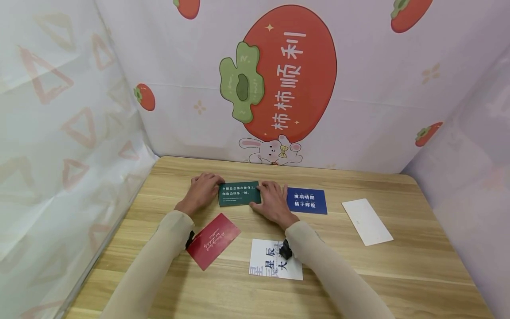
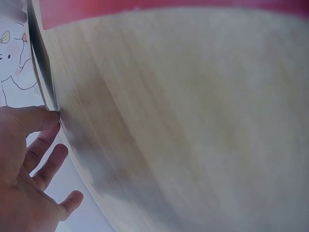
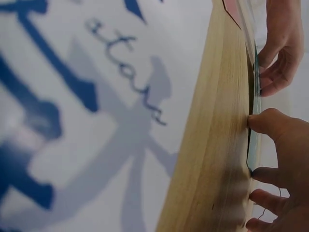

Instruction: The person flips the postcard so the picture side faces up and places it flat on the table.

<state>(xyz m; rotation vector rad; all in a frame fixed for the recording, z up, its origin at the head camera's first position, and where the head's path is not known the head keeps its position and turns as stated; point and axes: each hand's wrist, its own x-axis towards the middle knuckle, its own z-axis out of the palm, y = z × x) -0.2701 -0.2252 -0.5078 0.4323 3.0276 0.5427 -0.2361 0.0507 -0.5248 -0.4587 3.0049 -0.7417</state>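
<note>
A dark green card (image 1: 239, 193) printed with white Chinese text lies near the far side of the table, between two hands. My left hand (image 1: 202, 191) pinches its left edge; in the left wrist view, the thumb (image 2: 41, 118) and index finger meet at that edge. My right hand (image 1: 274, 201) grips the card's right end, thumb at the near corner and index finger at the side. Seen edge-on in the right wrist view, the green card (image 3: 254, 116) runs between both hands. A blue card (image 1: 307, 200) lies just right of the right hand, which overlaps its left edge.
A red card (image 1: 215, 241) lies slanted by the left wrist. Under the right wrist is a white card (image 1: 260, 257) with dark blue characters, partly covered by the sleeve. Farther right lies a plain white card (image 1: 367, 221). A printed cloth (image 1: 179, 124) hangs behind the wooden table (image 1: 418, 266).
</note>
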